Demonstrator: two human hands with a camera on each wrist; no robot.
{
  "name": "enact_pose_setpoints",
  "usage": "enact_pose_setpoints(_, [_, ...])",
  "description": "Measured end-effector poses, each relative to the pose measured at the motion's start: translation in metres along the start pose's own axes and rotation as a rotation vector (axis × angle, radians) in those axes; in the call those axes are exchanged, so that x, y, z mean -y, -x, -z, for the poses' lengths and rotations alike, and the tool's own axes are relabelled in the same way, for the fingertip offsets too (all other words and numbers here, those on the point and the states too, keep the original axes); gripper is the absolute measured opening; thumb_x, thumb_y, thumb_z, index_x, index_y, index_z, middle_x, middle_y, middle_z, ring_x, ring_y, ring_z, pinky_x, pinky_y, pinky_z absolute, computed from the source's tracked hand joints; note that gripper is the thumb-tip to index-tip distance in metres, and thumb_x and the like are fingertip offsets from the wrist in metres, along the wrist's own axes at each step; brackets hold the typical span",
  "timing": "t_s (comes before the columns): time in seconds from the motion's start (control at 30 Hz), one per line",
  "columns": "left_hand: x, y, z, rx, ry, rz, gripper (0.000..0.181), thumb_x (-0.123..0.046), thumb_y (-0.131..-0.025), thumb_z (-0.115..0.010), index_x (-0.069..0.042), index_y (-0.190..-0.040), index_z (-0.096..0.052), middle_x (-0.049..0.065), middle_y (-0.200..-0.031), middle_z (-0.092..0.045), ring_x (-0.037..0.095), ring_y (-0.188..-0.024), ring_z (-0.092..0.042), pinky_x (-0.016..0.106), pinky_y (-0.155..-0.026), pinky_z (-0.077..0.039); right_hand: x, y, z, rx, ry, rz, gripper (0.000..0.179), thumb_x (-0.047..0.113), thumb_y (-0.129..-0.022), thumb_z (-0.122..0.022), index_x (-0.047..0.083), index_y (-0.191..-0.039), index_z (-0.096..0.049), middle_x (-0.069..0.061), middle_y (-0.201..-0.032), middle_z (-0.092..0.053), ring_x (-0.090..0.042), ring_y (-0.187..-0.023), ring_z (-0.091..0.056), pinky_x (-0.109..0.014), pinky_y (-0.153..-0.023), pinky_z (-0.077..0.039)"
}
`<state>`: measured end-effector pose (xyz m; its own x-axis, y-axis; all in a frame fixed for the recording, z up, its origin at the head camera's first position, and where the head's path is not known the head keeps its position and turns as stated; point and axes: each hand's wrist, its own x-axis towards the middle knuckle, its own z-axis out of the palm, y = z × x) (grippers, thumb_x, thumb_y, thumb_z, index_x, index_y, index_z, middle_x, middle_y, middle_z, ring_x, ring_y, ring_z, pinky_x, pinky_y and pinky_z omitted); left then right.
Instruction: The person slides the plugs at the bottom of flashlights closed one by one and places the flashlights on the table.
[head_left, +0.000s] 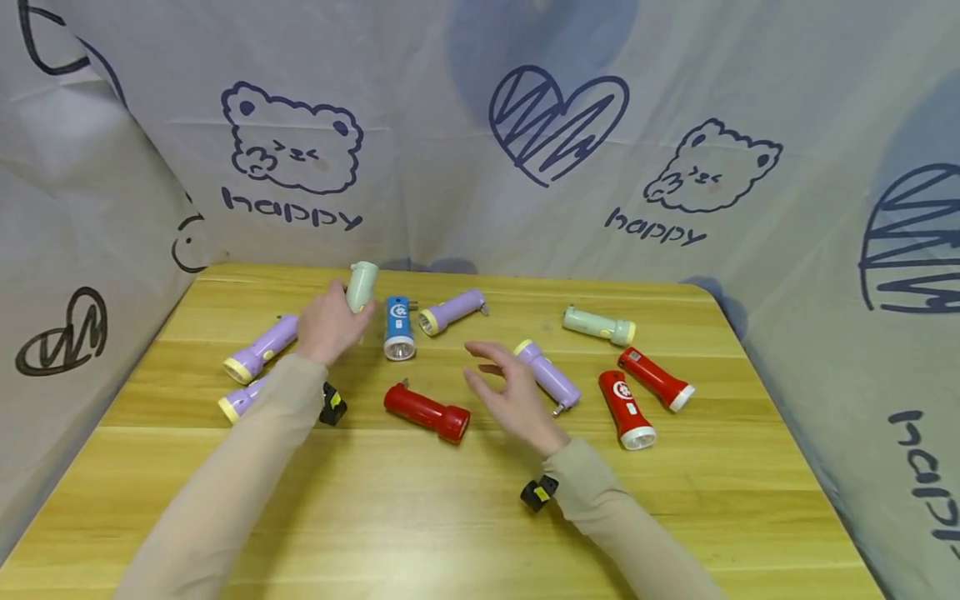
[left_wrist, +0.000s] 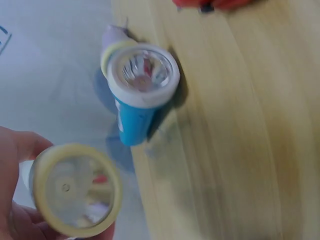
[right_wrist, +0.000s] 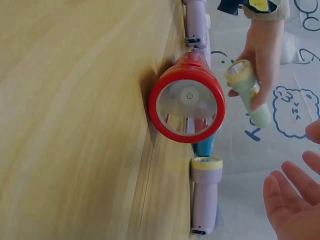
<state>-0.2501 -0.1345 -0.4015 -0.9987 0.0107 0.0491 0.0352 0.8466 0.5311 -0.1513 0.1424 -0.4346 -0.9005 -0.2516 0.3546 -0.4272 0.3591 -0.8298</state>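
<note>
My left hand (head_left: pixel 328 325) grips a light green flashlight (head_left: pixel 363 285) at the back left of the table. In the left wrist view its pale yellow rim and clear lens (left_wrist: pixel 77 190) face the camera. Just right of that hand lies a blue flashlight (head_left: pixel 399 325) with a white head. My right hand (head_left: pixel 516 402) hovers with fingers loosely bent and holds nothing. It is between a red flashlight (head_left: pixel 426 412) on its left and a purple flashlight (head_left: pixel 550 375) on its right, nearest to the purple one.
Another purple flashlight (head_left: pixel 454 312) lies at the back middle. Two more purple ones (head_left: pixel 270 346) are at the left, one partly behind the left sleeve. At the right lie a light green flashlight (head_left: pixel 598 325) and two red ones (head_left: pixel 626 408). White cloth (head_left: pixel 435 167) surrounds the wooden table (head_left: pixel 420 517).
</note>
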Motion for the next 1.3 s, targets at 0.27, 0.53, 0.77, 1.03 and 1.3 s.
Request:
enact_pose_setpoints(0.27, [0.014,-0.007,-0.002,0.067,-0.049,0.070,0.056,-0.045,-0.099,-0.054,0.010,-0.110,-0.054,0.021,-0.087,-0.060,0.028,-0.068,-0.059,0.032,-0.051,-0.048,0.000,0.001,-0.006,0.030,-0.005,-0.011,0.038,0.007,-0.098,-0.064,-0.002,-0.134,-0.059,-0.020,-0.137,-0.062,-0.035,-0.129,-0.059,-0.050,-0.103,-0.054])
enact_pose_setpoints(0.53, [0.021,-0.014,-0.011,0.150,-0.145,0.114,0.052,-0.047,-0.098,-0.057,0.006,-0.101,-0.057,0.018,-0.083,-0.062,0.024,-0.063,-0.059,0.030,-0.051,-0.048,-0.002,0.003,-0.009,0.068,-0.008,-0.002,0.038,0.006,-0.097,-0.063,-0.004,-0.134,-0.058,-0.025,-0.136,-0.061,-0.039,-0.126,-0.060,-0.052,-0.103,-0.054])
enact_pose_setpoints(0.77, [0.024,-0.016,-0.015,0.185,-0.219,0.120,0.053,-0.049,-0.096,-0.059,0.004,-0.094,-0.061,0.019,-0.082,-0.065,0.027,-0.067,-0.060,0.032,-0.055,-0.048,-0.001,0.004,-0.011,0.080,-0.004,-0.004,0.037,0.007,-0.097,-0.063,-0.004,-0.133,-0.059,-0.023,-0.135,-0.063,-0.037,-0.123,-0.062,-0.053,-0.101,-0.054])
enact_pose_setpoints(1.03, [0.026,-0.016,-0.019,0.213,-0.263,0.129,0.056,-0.053,-0.097,-0.057,0.003,-0.094,-0.059,0.017,-0.078,-0.062,0.025,-0.065,-0.059,0.032,-0.054,-0.048,0.001,0.005,-0.010,0.091,0.002,-0.033,0.037,0.008,-0.098,-0.063,-0.002,-0.133,-0.060,-0.021,-0.134,-0.064,-0.035,-0.122,-0.063,-0.051,-0.101,-0.055])
enact_pose_setpoints(1.3, [0.021,-0.020,-0.024,0.228,-0.243,0.152,0.058,-0.057,-0.096,-0.054,0.001,-0.094,-0.056,0.015,-0.079,-0.059,0.023,-0.064,-0.056,0.031,-0.053,-0.047,0.001,0.005,-0.009,0.096,0.026,-0.050,0.038,0.008,-0.098,-0.063,-0.003,-0.134,-0.058,-0.022,-0.133,-0.064,-0.035,-0.121,-0.064,-0.046,-0.101,-0.056])
